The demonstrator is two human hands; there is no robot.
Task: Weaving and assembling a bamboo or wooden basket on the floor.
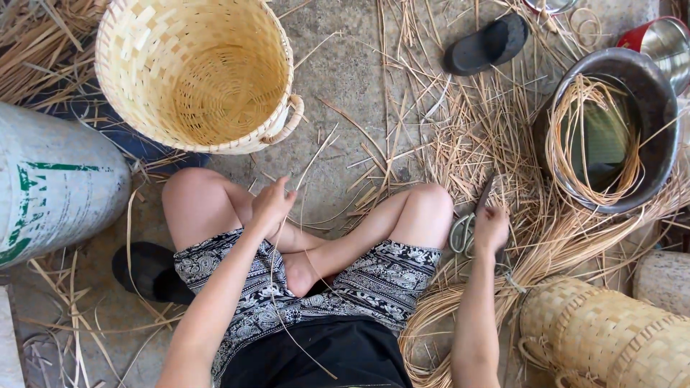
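Straw-littered concrete floor below the woven basket [198, 72]: left hand [272, 203] pinches a thin strand [277, 287]; right hand [491, 228] grips scissors [466, 228].

The person wears patterned shorts [374, 284] in black, white and grey, printed with dense swirling, paisley-like figures, and a plain black top [323, 356] at six o'clock. Both arms are bare, without sleeves; the legs are bare below the shorts. No rings or wristbands show.
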